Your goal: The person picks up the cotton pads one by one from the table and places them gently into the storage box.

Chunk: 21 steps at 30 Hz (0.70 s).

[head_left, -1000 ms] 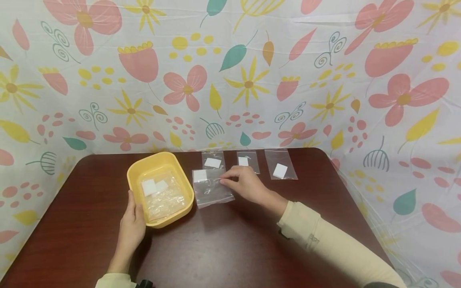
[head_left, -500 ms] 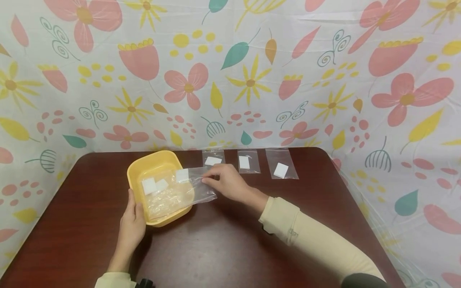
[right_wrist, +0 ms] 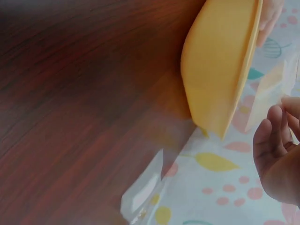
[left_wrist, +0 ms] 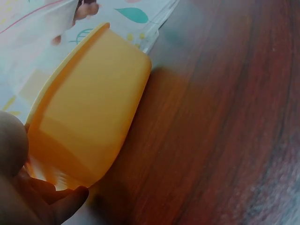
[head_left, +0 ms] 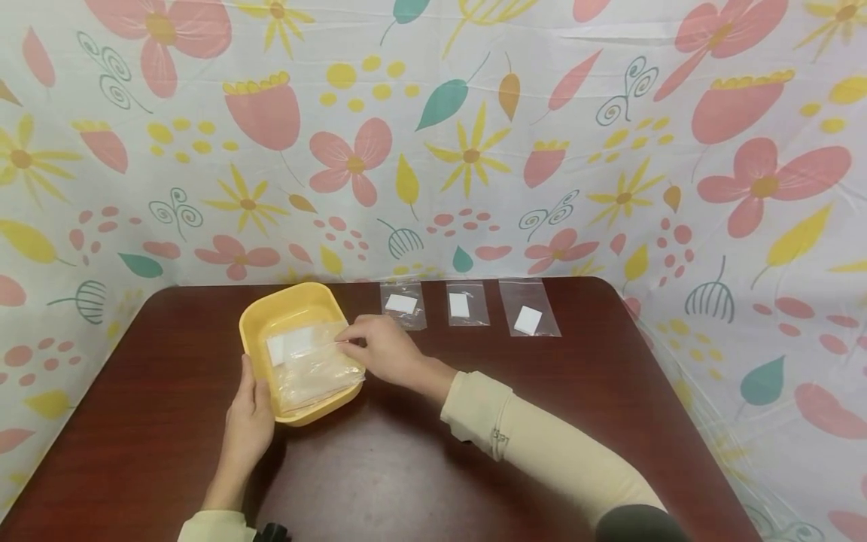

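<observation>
A yellow plastic tub stands on the dark wooden table, left of the middle. My left hand holds its near left corner, thumb along the wall; the left wrist view shows the thumb and a finger against the tub. My right hand is at the tub's right rim and pinches the edge of a clear bag with a white square in it. That bag lies over other clear bags inside the tub. In the right wrist view, my fingers are beside the tub.
Three clear bags lie in a row at the table's far edge, each with a white square: left, middle, right. A flowered cloth hangs behind and around the table.
My right hand has carried the clear bag leftwards from the table, over the rim and into the yellow tub. The left hand has stayed on the tub.
</observation>
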Tool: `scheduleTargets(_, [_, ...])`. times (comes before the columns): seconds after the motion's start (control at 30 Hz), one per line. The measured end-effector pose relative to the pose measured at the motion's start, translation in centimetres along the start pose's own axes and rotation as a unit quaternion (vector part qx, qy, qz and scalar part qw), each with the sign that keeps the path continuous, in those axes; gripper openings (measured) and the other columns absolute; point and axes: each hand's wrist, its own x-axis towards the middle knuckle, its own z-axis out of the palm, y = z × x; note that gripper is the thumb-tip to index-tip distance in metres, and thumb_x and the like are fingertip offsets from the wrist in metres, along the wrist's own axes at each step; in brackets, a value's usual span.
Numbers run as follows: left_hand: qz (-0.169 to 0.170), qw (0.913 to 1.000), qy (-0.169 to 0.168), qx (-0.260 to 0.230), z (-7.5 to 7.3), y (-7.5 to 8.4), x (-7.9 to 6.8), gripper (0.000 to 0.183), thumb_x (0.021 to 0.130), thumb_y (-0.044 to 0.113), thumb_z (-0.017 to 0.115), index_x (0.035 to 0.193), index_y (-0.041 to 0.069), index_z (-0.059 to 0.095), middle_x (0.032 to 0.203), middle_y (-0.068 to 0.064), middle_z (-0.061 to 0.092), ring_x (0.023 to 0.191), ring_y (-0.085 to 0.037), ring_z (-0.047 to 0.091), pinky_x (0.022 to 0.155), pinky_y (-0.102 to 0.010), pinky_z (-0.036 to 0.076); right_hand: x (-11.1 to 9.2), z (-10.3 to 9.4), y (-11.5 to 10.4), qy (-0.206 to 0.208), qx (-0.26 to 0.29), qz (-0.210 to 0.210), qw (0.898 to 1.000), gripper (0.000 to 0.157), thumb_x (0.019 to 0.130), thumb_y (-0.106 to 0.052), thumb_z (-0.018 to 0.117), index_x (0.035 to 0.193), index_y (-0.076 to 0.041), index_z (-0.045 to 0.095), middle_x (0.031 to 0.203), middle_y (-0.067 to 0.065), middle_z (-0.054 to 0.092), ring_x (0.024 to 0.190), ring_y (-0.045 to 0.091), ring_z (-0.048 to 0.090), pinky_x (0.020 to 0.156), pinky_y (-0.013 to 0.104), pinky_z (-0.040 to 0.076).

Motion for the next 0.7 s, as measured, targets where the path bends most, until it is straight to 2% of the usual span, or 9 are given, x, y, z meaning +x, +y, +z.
scheduleTargets(0.2, [-0.002,1.0,0.002,0.003,0.1,0.0,0.1,0.058,0.111,0.026,0.029,0.162,0.018,0.004,0.164,-0.015,0.016,0.147,-0.04,0.022,0.117,-0.057,0.021,1.0,1.4,-1.1,-0.006,-0.009,-0.002,1.0,0.014,0.094,-0.018,0.074,0.104,-0.013,0.081,0.095,-0.003,0.074,0.077,0.002,0.059,0.071,0.013,0.044])
scheduleTargets(0.4, [-0.008,1.0,0.003,0.0,0.2,-0.2,0.2,0.058,0.111,0.027,0.031,0.162,0.02,0.005,0.163,-0.015,0.019,0.146,-0.041,0.023,0.116,-0.059,0.022,1.8,2.4,-1.6,-0.01,-0.027,0.011,1.0,0.014,0.094,-0.021,0.073,0.103,-0.015,0.082,0.092,-0.006,0.073,0.074,0.001,0.057,0.069,0.011,0.043])
scheduleTargets(0.7, [-0.011,0.9999,0.001,-0.005,0.0,0.1,0.1,0.061,0.11,0.023,0.036,0.162,0.019,0.005,0.164,-0.012,0.016,0.147,-0.039,0.022,0.117,-0.058,0.021,2.4,3.0,-1.8,-0.007,-0.04,0.015,0.999,0.015,0.094,-0.024,0.073,0.105,-0.018,0.081,0.093,-0.009,0.073,0.078,-0.001,0.06,0.074,0.012,0.046])
